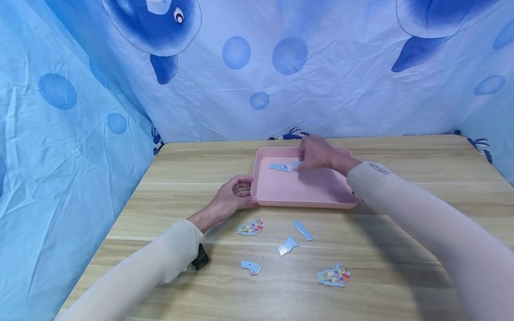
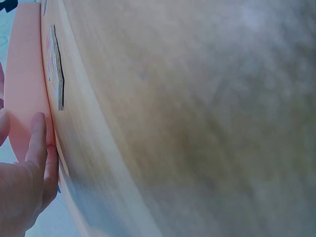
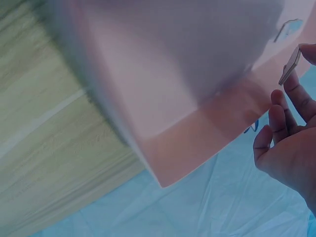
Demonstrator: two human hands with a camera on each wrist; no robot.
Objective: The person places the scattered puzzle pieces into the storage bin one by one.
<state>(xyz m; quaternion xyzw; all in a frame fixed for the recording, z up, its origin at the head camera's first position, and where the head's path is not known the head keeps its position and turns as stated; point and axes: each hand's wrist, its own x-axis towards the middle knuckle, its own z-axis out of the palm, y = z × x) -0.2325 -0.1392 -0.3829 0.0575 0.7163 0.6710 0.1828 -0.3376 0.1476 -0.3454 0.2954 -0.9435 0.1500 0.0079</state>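
Note:
A shallow pink tray [image 1: 305,204] stands at the back of the wooden table. My left hand [image 1: 233,196] rests against the tray's left side and front left corner, its fingers lying along the outer wall. Over the tray's back part, my right hand [image 1: 317,154] pinches a small flat puzzle piece [image 3: 291,65] between thumb and index finger, seen edge-on in the right wrist view. Just left of that hand, another light blue puzzle piece [image 1: 281,167] lies on the tray floor. The held piece's face is mostly hidden in the head view.
In front of the tray lie several loose puzzle pieces: a colourful one [image 1: 251,228], a narrow blue strip [image 1: 303,231], a pale blue one [image 1: 288,246], a curved one [image 1: 250,267] and another colourful one [image 1: 334,275]. A blue patterned cloth [image 1: 257,116] hangs behind the table.

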